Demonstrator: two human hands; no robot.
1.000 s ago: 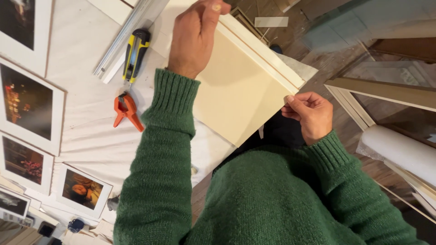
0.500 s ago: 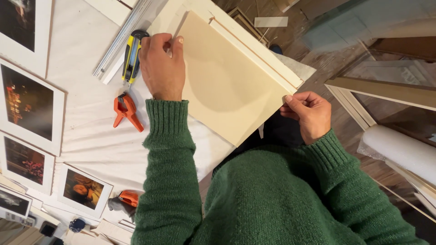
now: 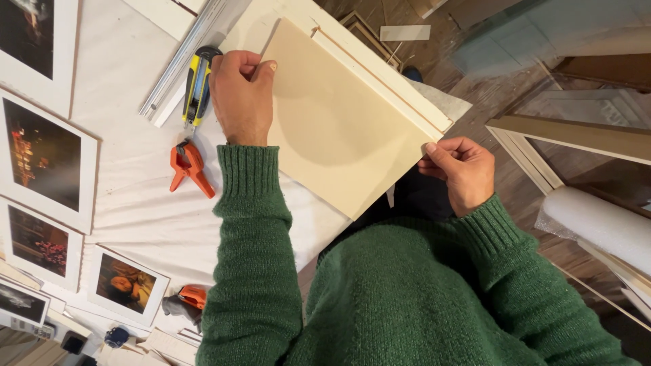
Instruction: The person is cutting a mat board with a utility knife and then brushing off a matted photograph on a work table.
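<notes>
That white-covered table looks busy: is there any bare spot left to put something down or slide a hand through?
One bare patch of white cloth lies below the orange clamp, bordered by matted photos on the left and the green sleeve on the right. Another runs between the upper photos and the metal ruler. It is crowded around the left hand, utility knife and cream board.

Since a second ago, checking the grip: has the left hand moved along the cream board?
Yes. The left hand slid from the cream board's far edge to the corner beside the yellow utility knife.

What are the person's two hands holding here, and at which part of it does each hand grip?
Both hold the cream board: left hand at its far-left corner, right hand pinching its right corner.
</notes>
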